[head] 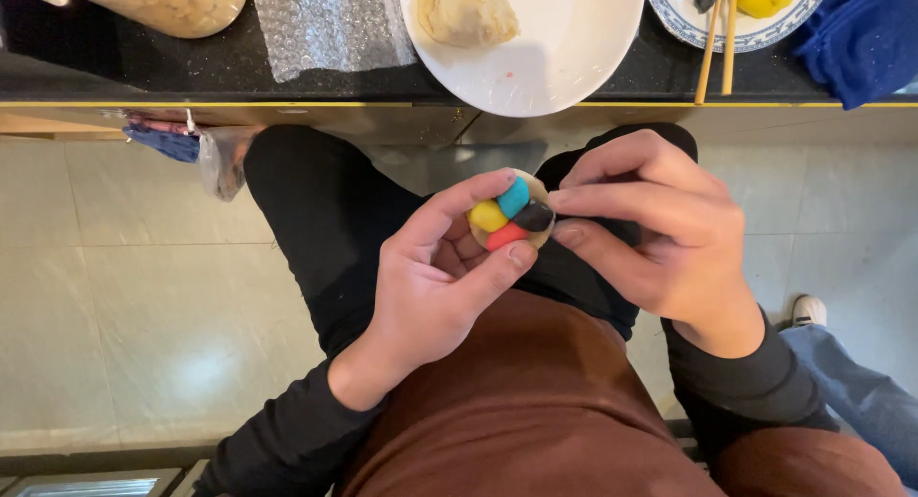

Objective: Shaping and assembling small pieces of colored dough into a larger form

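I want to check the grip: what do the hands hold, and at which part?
Both hands hold a dough disc by its rim: left hand cups it, right hand pinches the right edge.

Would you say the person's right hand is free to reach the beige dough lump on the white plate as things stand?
Probably not at once: the right hand is pinching the round dough disc that the left hand cradles. Otherwise nothing blocks the dough lump on the white plate.

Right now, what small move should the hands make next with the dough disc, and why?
Probably press the dark piece down flat with the right hand. Its fingertips already pinch that piece, which sits at the edge of the disc that the left hand cups, beside the blue, yellow and red pieces.
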